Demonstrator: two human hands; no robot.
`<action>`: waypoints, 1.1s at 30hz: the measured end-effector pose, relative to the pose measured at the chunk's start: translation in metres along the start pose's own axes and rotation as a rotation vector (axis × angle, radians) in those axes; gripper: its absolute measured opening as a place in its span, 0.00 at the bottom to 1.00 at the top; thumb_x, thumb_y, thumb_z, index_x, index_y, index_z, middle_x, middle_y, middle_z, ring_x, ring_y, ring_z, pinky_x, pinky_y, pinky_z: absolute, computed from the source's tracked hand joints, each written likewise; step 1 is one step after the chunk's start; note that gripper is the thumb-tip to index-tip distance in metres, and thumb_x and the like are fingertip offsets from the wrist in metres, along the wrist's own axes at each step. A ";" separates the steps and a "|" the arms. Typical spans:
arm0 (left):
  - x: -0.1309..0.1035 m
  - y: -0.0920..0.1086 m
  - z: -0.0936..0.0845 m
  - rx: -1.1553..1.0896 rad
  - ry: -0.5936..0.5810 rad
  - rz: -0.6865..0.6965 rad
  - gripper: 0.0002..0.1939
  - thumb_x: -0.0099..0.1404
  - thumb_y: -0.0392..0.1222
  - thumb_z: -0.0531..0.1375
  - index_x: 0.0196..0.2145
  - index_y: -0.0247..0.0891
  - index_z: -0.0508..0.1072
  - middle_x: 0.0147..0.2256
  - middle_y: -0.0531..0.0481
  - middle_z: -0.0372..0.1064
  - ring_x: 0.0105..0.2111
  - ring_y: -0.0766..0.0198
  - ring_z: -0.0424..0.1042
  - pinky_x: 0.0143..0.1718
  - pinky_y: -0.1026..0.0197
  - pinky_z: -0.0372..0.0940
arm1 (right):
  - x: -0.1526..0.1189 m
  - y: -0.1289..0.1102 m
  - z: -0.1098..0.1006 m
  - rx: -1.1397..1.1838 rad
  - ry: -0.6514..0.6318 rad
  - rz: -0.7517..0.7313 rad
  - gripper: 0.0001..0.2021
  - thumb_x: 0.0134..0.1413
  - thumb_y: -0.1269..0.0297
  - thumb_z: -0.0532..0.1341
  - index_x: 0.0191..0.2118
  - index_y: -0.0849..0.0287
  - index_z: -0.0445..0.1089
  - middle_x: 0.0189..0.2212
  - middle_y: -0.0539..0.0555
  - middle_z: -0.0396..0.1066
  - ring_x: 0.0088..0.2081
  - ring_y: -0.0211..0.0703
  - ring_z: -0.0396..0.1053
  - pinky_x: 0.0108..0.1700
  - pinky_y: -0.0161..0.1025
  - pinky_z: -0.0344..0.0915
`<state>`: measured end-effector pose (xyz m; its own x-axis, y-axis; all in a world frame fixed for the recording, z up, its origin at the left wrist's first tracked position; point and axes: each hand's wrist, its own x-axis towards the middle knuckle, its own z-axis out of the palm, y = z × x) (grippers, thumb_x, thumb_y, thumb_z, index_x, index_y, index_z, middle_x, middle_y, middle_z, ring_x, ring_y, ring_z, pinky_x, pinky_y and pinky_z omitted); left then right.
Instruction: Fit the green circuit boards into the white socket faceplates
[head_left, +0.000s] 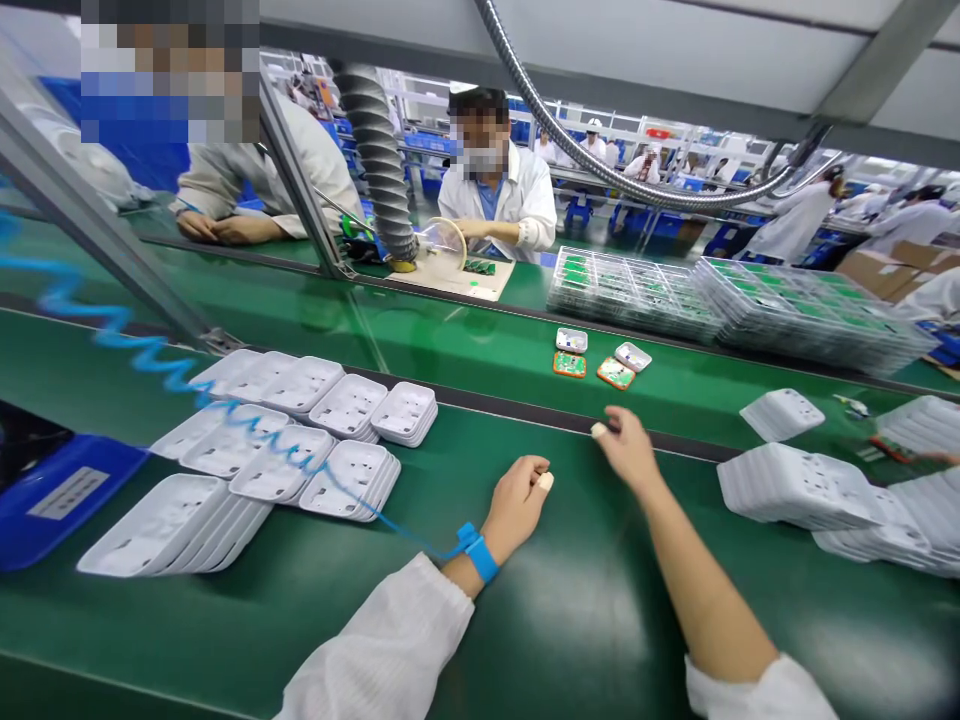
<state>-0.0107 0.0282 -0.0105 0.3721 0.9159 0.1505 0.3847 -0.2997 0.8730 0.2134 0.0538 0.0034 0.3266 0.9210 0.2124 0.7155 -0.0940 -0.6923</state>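
My left hand (514, 512), a blue wrist strap (478, 552) on its wrist, hovers over the green bench with loosely curled fingers. A small gap shows between thumb and forefinger, with nothing visible in it. To its right, my right hand (628, 450) reaches towards the dark edge of the conveyor belt (495, 345); its thumb and fingers are apart and hold nothing visible. Pale finger cots cover a digit on each hand. Beyond the right hand, two green circuit boards in orange frames (570, 364) (616, 374) lie beside small white plastic housings (571, 341) (633, 356).
Stacks of white plastic housings (352, 478) stand left, and more stacks (795, 485) right. A coiled blue cord (169, 372) crosses the left side. Clear trays with boards (802, 305) line the far side, where a co-worker (499, 195) sits near an extraction hose (379, 170).
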 end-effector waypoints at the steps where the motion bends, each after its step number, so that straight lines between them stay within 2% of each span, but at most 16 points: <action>1: 0.000 0.000 0.000 0.004 -0.003 0.007 0.11 0.63 0.40 0.50 0.41 0.38 0.67 0.38 0.48 0.68 0.36 0.63 0.68 0.39 0.59 0.63 | -0.019 -0.002 0.012 -0.033 -0.007 -0.087 0.20 0.49 0.58 0.55 0.48 0.62 0.62 0.47 0.62 0.65 0.49 0.51 0.62 0.50 0.49 0.59; 3: 0.000 0.000 0.000 0.006 -0.008 0.019 0.10 0.62 0.38 0.50 0.41 0.38 0.67 0.38 0.48 0.68 0.36 0.63 0.68 0.40 0.59 0.64 | -0.051 -0.007 0.029 -0.095 -0.011 -0.227 0.17 0.51 0.62 0.53 0.48 0.60 0.62 0.48 0.60 0.64 0.51 0.51 0.59 0.53 0.50 0.57; 6: -0.001 0.002 0.000 0.002 -0.005 0.019 0.10 0.61 0.36 0.51 0.40 0.37 0.67 0.39 0.47 0.68 0.36 0.64 0.68 0.40 0.59 0.64 | -0.074 -0.017 0.037 -0.097 -0.035 -0.293 0.16 0.53 0.66 0.51 0.49 0.59 0.61 0.47 0.59 0.65 0.49 0.48 0.60 0.51 0.49 0.58; 11: -0.004 0.006 -0.003 -0.002 -0.013 0.023 0.09 0.60 0.35 0.51 0.38 0.37 0.68 0.37 0.48 0.68 0.34 0.64 0.68 0.39 0.59 0.64 | -0.072 -0.020 0.031 -0.093 -0.046 -0.266 0.14 0.54 0.68 0.50 0.46 0.58 0.62 0.43 0.57 0.66 0.45 0.46 0.62 0.49 0.47 0.60; 33: -0.005 0.001 -0.004 0.002 -0.040 0.047 0.10 0.60 0.35 0.50 0.37 0.38 0.69 0.35 0.49 0.68 0.34 0.64 0.68 0.38 0.60 0.64 | -0.073 -0.021 0.028 -0.104 -0.050 -0.305 0.12 0.53 0.70 0.50 0.43 0.58 0.63 0.41 0.57 0.66 0.45 0.46 0.61 0.48 0.46 0.60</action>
<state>-0.0156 0.0242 -0.0088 0.4234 0.8894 0.1725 0.3673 -0.3426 0.8647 0.1572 -0.0011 -0.0176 0.0582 0.9299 0.3631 0.8357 0.1536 -0.5273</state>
